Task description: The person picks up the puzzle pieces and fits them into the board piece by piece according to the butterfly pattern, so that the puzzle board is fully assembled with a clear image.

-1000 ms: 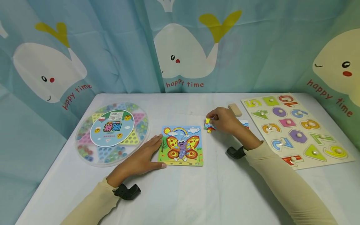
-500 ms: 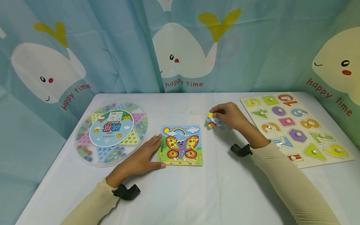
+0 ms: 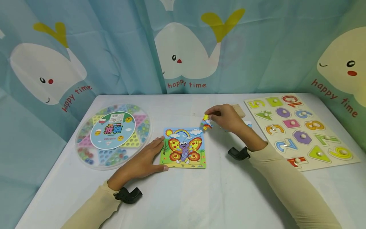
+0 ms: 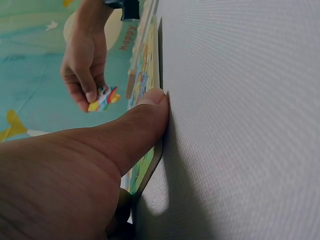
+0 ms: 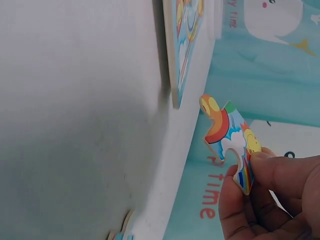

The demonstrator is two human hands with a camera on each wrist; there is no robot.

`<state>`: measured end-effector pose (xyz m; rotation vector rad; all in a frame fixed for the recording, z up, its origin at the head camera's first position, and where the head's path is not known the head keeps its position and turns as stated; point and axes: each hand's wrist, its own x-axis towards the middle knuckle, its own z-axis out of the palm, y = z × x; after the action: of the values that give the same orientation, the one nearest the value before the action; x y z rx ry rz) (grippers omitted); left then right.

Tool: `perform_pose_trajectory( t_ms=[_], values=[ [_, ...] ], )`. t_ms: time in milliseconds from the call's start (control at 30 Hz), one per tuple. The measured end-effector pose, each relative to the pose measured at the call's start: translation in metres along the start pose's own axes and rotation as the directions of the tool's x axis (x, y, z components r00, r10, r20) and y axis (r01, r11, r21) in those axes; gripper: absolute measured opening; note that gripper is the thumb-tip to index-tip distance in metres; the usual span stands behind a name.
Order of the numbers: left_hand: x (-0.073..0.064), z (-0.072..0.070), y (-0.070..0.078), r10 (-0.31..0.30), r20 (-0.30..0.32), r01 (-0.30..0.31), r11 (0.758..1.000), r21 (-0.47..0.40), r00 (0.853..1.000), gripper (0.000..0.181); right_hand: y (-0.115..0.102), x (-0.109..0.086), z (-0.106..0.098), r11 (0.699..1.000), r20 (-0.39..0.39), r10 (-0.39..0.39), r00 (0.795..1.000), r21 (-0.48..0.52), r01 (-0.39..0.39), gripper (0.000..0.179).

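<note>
A square butterfly jigsaw puzzle (image 3: 184, 148) lies flat on the table, looking fully covered with its picture. My left hand (image 3: 145, 160) rests along its left side, fingers and thumb extended; in the left wrist view the thumb presses on the board's edge (image 4: 156, 75). Above and just right of the puzzle's top right corner, my right hand (image 3: 227, 117) pinches a jigsaw piece (image 5: 227, 127) between thumb and fingers. This piece shows a rainbow, a cloud and yellow shapes, and is held tilted in the air. Another piece (image 3: 248, 123) lies on the table, partly hidden by the right hand.
A round clear case of Chinese checkers marbles (image 3: 112, 130) lies at the left, close to my left hand. At the right is a number and shape peg board (image 3: 286, 135). A small wooden block (image 3: 238, 111) sits behind the right hand. A whale-print curtain (image 3: 120, 47) hangs behind the table.
My right hand has lifted the jigsaw piece off the table, then carried it left toward the butterfly puzzle's top right corner. The left hand has stayed in place.
</note>
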<state>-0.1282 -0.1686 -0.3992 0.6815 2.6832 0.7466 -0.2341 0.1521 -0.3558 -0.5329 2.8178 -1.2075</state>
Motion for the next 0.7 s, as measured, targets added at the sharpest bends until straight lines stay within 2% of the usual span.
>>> perform_pose_trajectory(
  t_ms=[200,700],
  values=[
    [-0.001,0.0,-0.001,-0.005,0.002,0.005,1.0,0.0,1.0,0.098,-0.008,0.003,0.009,0.999,0.017,-0.003,1.0,0.035,0.002,0.017],
    [-0.001,-0.001,-0.002,0.019,-0.005,-0.019,1.0,-0.021,1.0,0.097,-0.03,0.009,0.032,0.99,0.04,-0.113,0.993,0.094,0.109,0.013]
  ],
)
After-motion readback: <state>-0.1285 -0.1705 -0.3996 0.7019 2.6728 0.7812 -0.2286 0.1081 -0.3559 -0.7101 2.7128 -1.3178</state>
